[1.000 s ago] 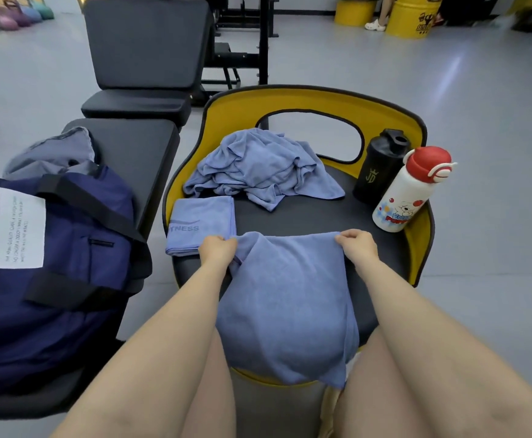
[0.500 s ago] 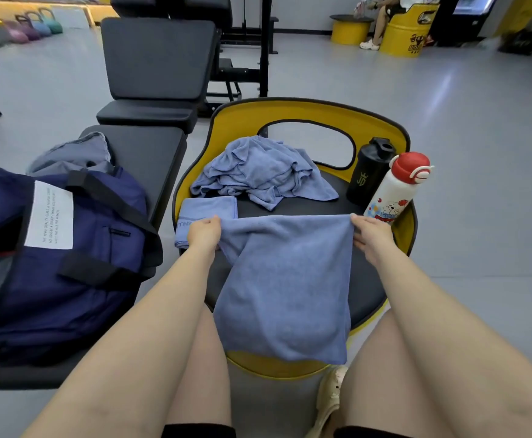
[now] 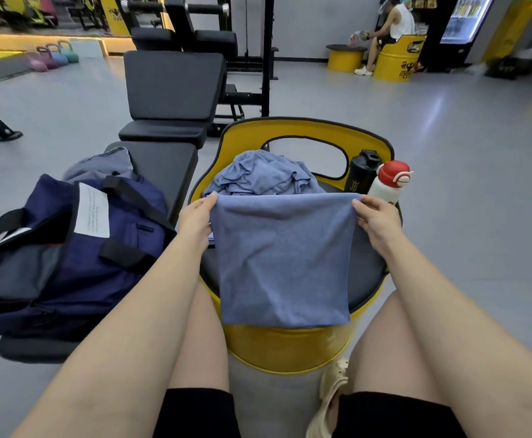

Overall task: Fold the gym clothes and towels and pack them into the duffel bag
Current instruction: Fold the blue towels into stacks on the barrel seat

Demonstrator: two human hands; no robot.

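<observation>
Up front, a yellow drum seat stands on grey gym floor.

I see a black shaker bottle and a white bottle with a red cap side by side on the yellow drum seat; kettlebells line the far floor.

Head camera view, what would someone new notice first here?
The blue towel held up by its top corners, left hand and right hand pinching it above the yellow drum seat. Then the navy duffel bag on the bench at left, and the red-capped bottle at right.
</observation>
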